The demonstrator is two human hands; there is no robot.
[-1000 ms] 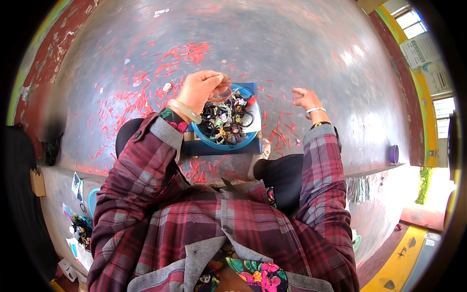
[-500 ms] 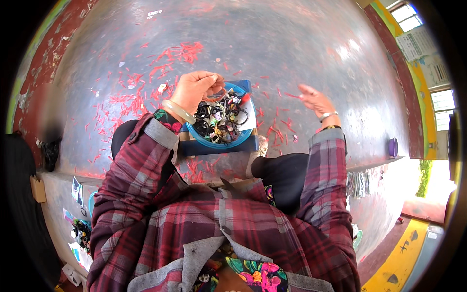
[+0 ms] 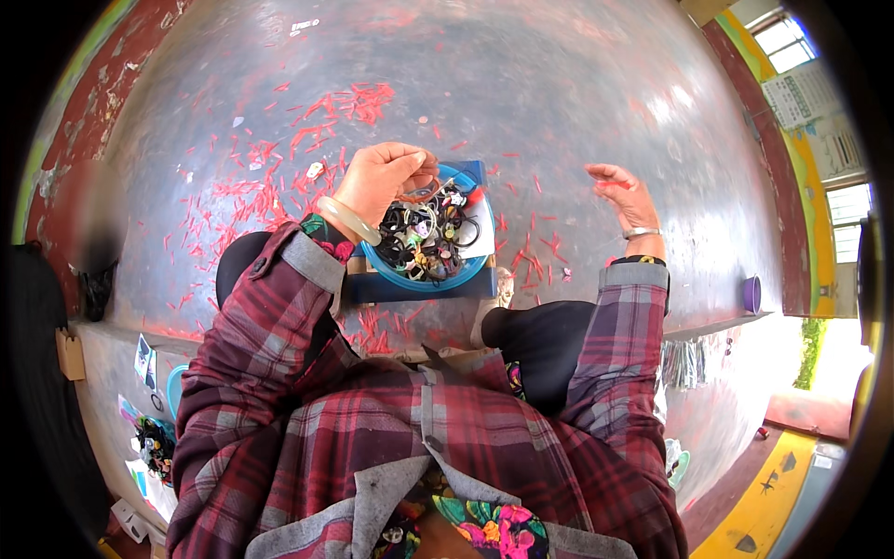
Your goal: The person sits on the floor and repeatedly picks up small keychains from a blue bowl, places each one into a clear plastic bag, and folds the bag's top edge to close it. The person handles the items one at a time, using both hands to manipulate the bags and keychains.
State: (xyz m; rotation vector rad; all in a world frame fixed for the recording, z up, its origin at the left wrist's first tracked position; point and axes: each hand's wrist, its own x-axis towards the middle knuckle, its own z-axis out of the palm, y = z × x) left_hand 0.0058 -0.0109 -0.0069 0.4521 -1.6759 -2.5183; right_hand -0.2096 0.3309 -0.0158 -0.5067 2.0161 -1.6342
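My left hand [image 3: 386, 177] is closed in a pinch over the far left side of a round blue basin [image 3: 414, 282]. A reddish-brown loop, like a hair tie [image 3: 421, 193], hangs from its fingertips. Inside the basin lies a heap of hair ties [image 3: 428, 233], mostly black, with small coloured ornaments. Off to the right, my right hand [image 3: 622, 194] is raised above the floor, thumb and fingers apart. A touch of red shows between its fingers, too small to make out.
Red strips [image 3: 354, 102] lie scattered over the grey floor [image 3: 521, 74], thickest left of the basin. A dark blue stand [image 3: 372, 291] supports the basin. At the far right sits a purple tub [image 3: 751, 294]. More hair ties [image 3: 154, 443] lie at lower left.
My right hand has shifted slightly right, and the thin red strip at its fingertips no longer shows there. My left hand keeps its pinch on the hair tie, almost still.
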